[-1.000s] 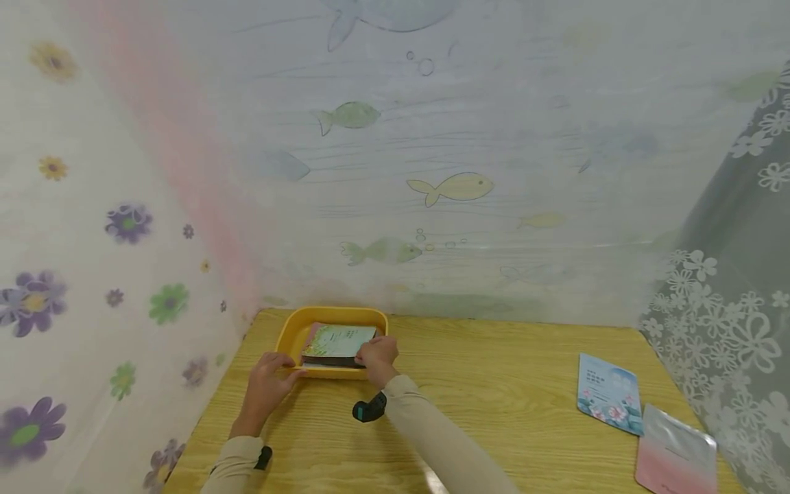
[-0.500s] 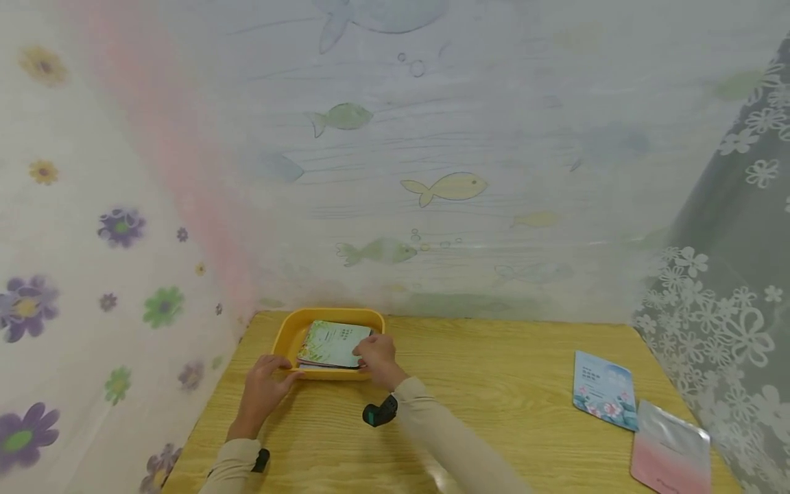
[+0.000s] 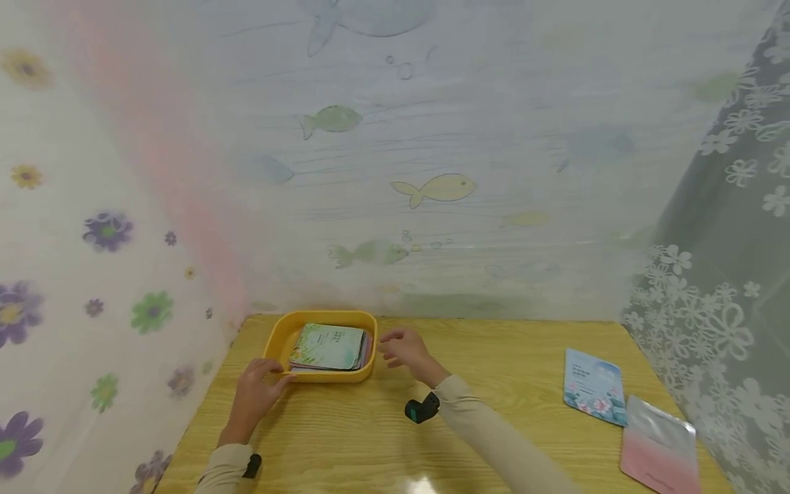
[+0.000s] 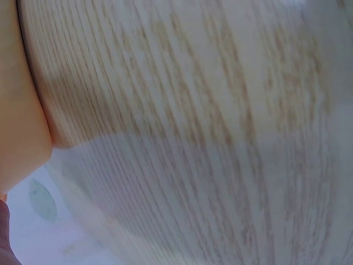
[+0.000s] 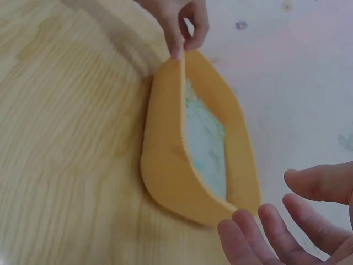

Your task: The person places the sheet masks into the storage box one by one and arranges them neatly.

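A yellow tray (image 3: 271, 337) sits at the table's back left, and flat printed sachets lie stacked in it. The top sachet (image 3: 327, 345) is pale green with a leafy print; pinkish edges show beneath it. With thumb and fingers my left hand (image 3: 254, 391) pinches the tray's front left rim, which the right wrist view shows too. Just right of the tray hovers my right hand (image 3: 409, 351), its fingers spread and relaxed, holding nothing. In the right wrist view its fingertips (image 5: 270, 212) appear near the tray's wall.
At the table's right side lie a blue floral sachet (image 3: 595, 385) and a silver-and-pink sachet (image 3: 660, 446), their edges meeting. A fish-printed curtain (image 3: 432, 261) hangs along the back edge, and a flowered one (image 3: 123, 309) on the left.
My right hand has let go of the stacked sachets and moved right, out of the tray. The stack now lies flatter in it. My left hand stays on the rim.
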Demonstrator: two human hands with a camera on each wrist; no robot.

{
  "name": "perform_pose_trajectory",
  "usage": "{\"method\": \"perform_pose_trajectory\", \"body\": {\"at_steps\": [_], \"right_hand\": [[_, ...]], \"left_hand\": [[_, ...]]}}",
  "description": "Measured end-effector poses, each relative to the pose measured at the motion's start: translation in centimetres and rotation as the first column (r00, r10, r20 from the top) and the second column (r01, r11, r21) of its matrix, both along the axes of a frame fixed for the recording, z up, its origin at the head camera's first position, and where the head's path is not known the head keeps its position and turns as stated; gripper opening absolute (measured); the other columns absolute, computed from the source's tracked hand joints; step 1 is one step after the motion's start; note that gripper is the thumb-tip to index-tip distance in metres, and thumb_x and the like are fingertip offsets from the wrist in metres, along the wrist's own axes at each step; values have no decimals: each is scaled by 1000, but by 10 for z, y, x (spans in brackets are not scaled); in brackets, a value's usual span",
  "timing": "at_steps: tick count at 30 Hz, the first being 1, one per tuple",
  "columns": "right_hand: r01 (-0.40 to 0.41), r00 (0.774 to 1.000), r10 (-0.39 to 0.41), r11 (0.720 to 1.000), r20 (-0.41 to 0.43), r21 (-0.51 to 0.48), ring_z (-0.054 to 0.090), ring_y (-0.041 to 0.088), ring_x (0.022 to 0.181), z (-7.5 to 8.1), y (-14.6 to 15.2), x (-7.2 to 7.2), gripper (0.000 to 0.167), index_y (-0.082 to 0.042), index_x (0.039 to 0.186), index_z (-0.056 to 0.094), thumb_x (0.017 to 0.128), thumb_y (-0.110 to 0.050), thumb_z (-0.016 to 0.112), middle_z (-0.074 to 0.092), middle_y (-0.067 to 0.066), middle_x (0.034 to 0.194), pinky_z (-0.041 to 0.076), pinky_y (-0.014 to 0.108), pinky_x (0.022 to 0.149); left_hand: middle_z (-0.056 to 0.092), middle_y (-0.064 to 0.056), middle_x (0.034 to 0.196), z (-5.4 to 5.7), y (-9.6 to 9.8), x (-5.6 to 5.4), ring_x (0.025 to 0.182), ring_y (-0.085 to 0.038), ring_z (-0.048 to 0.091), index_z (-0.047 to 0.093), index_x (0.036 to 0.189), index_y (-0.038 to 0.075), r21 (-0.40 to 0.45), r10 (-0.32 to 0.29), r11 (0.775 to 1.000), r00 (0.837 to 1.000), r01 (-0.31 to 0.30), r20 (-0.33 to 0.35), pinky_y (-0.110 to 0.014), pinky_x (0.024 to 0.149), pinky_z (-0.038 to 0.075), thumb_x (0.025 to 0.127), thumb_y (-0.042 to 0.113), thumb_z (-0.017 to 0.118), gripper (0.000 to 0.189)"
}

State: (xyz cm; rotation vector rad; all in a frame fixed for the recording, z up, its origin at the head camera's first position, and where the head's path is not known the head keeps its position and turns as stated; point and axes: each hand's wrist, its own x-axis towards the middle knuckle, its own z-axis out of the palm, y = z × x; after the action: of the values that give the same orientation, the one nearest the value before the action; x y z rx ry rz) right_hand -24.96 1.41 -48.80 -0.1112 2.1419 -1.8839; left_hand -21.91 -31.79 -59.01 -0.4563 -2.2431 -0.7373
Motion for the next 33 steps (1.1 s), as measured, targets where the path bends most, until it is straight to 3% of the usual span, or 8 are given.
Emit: {"method": "perform_pose_trajectory", "body": {"at_steps": [8, 18, 25, 33], "right_hand": [[-97, 992, 101, 994, -73, 53, 62, 26, 80, 6, 42, 4, 18, 3, 105, 62, 90, -8, 61, 63, 14, 100, 53, 50, 76], [-92, 990, 103, 988, -92, 121, 62, 21, 79, 11, 92, 10, 21, 3, 110, 61, 91, -7, 61, 63, 17, 103, 53, 47, 74], [-76, 992, 91, 985, -92, 153, 62, 23, 83, 15, 135, 16, 24, 3, 112, 59, 91, -8, 61, 63, 15, 103, 52, 50, 78], [-22, 996, 38, 981, -78, 193, 63, 24, 86, 20, 187, 23, 30, 5, 118, 57, 92, -10, 61, 59, 22, 112, 54, 42, 75]], "left_hand": [[61, -2, 75, 7, 0, 1, 72, -20, 56, 67, 73, 7, 12, 4, 1000, 1000, -4, -15, -24, 66, 44, 54, 8, 91, 31], [60, -5, 74, 8, 1, 3, 71, -22, 55, 66, 73, 5, 20, -8, 1000, 1000, 8, -15, -30, 64, 44, 55, 3, 90, 30], [60, -5, 73, 6, 1, 3, 71, -23, 54, 66, 73, 4, 22, -25, 999, 999, 26, -32, -26, 65, 42, 53, 3, 90, 31], [61, -4, 74, 6, 3, 3, 72, -22, 55, 66, 73, 5, 30, -28, 999, 999, 29, -22, -23, 67, 43, 53, 4, 91, 32]]}}
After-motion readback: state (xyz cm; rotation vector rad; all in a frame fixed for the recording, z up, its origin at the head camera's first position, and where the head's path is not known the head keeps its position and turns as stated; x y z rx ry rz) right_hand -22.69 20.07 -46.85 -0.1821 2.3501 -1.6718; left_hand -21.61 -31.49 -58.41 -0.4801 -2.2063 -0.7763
